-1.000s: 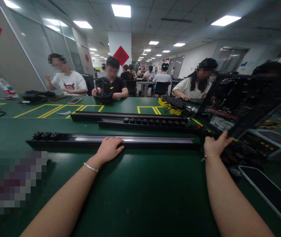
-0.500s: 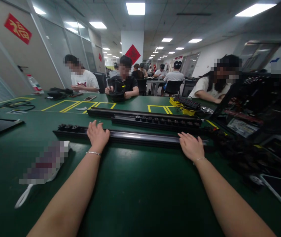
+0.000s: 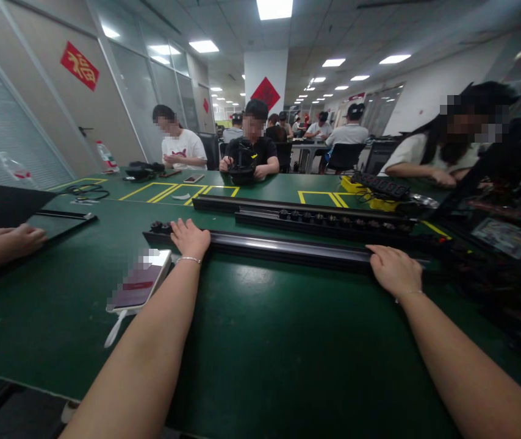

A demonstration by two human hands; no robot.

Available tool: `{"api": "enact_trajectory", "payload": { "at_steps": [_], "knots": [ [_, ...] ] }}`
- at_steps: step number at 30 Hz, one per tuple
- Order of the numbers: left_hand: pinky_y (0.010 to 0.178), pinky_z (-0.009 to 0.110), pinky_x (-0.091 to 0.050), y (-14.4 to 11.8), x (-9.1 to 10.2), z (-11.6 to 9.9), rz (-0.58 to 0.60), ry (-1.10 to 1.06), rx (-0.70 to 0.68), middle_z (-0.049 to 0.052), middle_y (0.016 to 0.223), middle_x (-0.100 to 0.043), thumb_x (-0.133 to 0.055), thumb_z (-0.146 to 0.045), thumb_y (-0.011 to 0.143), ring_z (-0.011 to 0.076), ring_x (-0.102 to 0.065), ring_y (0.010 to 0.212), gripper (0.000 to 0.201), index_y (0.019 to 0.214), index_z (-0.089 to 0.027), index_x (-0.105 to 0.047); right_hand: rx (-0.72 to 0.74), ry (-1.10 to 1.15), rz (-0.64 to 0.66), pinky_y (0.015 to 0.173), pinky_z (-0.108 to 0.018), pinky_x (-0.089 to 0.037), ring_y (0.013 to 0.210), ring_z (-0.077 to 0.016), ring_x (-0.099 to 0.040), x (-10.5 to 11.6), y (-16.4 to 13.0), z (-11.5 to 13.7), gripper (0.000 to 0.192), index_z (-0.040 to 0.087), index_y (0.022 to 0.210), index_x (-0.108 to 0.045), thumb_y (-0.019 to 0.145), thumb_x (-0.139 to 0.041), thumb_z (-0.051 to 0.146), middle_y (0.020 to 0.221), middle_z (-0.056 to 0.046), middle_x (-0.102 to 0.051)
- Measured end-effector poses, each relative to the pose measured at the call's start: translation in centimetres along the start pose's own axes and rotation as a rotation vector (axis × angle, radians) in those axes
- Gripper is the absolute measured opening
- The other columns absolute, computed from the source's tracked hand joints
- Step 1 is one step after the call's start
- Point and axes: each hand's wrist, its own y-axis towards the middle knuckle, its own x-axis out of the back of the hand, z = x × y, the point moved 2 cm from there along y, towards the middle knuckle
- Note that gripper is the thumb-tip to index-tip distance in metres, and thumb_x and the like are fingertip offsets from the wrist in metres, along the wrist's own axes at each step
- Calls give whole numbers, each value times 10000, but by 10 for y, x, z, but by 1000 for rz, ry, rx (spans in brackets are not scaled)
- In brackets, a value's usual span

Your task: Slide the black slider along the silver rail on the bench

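Note:
A long black rail [image 3: 283, 247] lies across the green table in front of me, its smooth top catching the light. My left hand [image 3: 190, 239] rests over its left part with the fingers spread. Just left of those fingers, small black wheel-like parts [image 3: 162, 227] sit at the rail's end. On the right end of the rail lies my right hand [image 3: 396, 268], its fingers stretched over the top and nothing visibly gripped. Behind it, a second black rail [image 3: 324, 224] carries a row of small black parts, beside another long dark rail [image 3: 224, 203].
A phone [image 3: 139, 283] with a white strap lies by my left forearm. At far left, a co-worker's hand [image 3: 8, 247] is near a dark panel [image 3: 4, 207]. Dark equipment [image 3: 493, 244] crowds the right side. A black power strip [image 3: 379, 183] lies over a yellow tray.
The view has turned left, bringing a co-worker's hand into sight. My left hand has slid left along the rail, closer to the wheel-like parts. My right hand stays at the right end.

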Motion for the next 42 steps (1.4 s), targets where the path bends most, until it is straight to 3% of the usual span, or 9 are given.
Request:
{"api": "enact_trajectory", "payload": {
  "at_steps": [5,9,14,18,23,30,38,42],
  "knots": [
    [1002,614,-222,-1,4,-4,25,21,15,221,1365,-388,-465,-352,731,429,-181,1327,603,1268,-77,-455,-20,12,0,954,-508,-329,1148,-266,-457,0,0,1,415,283,1153,-597,841,-324,300,1213,-26,-583],
    [958,605,-271,-3,10,-8,79,42,-15,221,1263,-481,-430,-311,750,425,-267,1266,517,1206,-83,-515,-19,12,-1,954,-514,-324,1145,-275,-454,1,0,2,419,268,1149,-604,844,-318,303,1200,-38,-591],
    [944,534,-333,-16,12,-14,-62,-7,19,172,1326,-428,-415,-260,769,364,-369,1197,436,1168,-131,-534,-6,16,-19,940,-517,-332,1129,-276,-461,2,-2,2,420,268,1142,-610,845,-315,298,1190,-43,-598],
    [991,486,-329,-22,6,-12,-145,-65,110,182,1383,-360,-467,-260,748,332,-383,1216,539,1263,-108,-435,23,9,-49,932,-508,-348,1118,-282,-469,2,-3,2,423,262,1143,-617,846,-317,288,1186,-54,-604],
    [1033,451,-309,-16,1,-5,-99,-77,120,195,1321,-436,-547,-297,704,306,-387,1237,667,1310,-86,-363,33,-8,-52,919,-489,-364,1114,-275,-484,4,-5,4,435,268,1155,-612,851,-301,294,1199,-43,-600],
    [965,468,-371,-15,4,-7,-69,-53,165,175,1264,-484,-512,-309,725,323,-452,1165,573,1264,-132,-429,14,-10,-34,911,-511,-366,1119,-292,-478,5,-5,5,435,263,1157,-611,852,-303,305,1208,-51,-592],
    [1000,483,-326,-17,4,-10,-43,-72,163,163,1253,-515,-468,-287,741,307,-442,1181,539,1257,-134,-435,14,-7,-28,918,-526,-370,1124,-299,-477,4,-3,3,432,267,1152,-613,852,-306,313,1204,-47,-595],
    [1048,480,-274,-16,2,-7,-44,-129,155,155,1315,-482,-478,-284,736,284,-361,1270,544,1258,-134,-436,10,-13,-31,918,-523,-373,1125,-298,-480,5,-4,4,429,265,1150,-613,850,-310,311,1205,-46,-595]
  ]
}}
